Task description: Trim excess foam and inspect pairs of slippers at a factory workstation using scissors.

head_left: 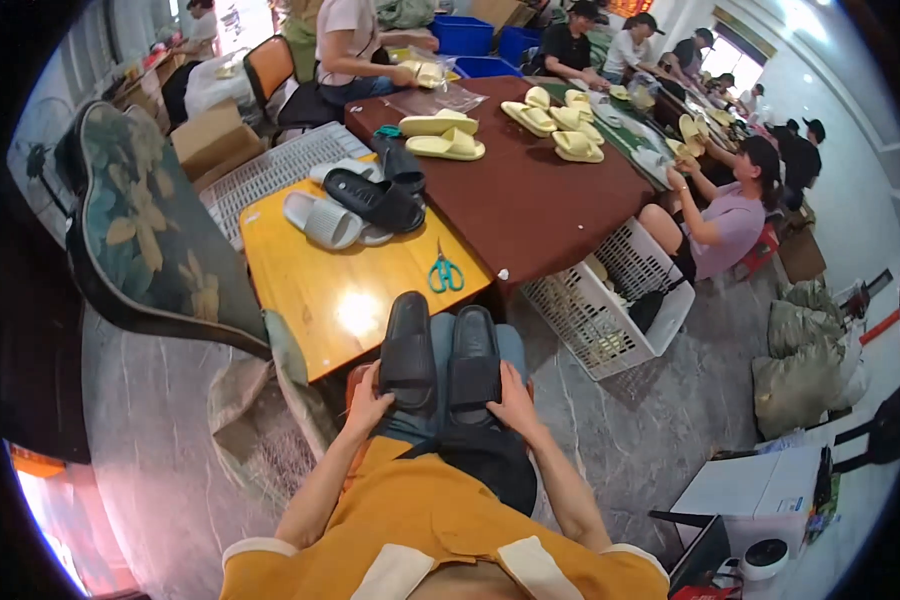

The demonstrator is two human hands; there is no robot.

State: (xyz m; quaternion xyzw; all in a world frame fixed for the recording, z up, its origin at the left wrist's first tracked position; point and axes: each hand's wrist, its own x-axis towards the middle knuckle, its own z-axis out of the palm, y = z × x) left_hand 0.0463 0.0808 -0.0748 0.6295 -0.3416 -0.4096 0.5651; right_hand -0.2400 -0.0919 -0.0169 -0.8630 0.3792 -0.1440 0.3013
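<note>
Two black slide sandals lie side by side on my lap, toes pointing away from me. My left hand (369, 401) grips the left black slide (408, 350) by the outer side of its strap. On the other one, the right black slide (474, 362), my right hand (513, 402) is closed round the outer edge near the strap. Ahead of my knees, on the yellow table (320, 310), lie teal-handled scissors (445, 272). Farther back on that table are a grey slide (323, 220) and a black slide (374, 200), with other slides beside them.
A brown-covered table (520, 210) beyond carries pale yellow slides (446, 135). To its right stands a white plastic crate (610, 330) on the floor. An open woven sack (270, 430) is at my left, near a flowered chair back (150, 230). Co-workers (725, 220) sit along the far tables.
</note>
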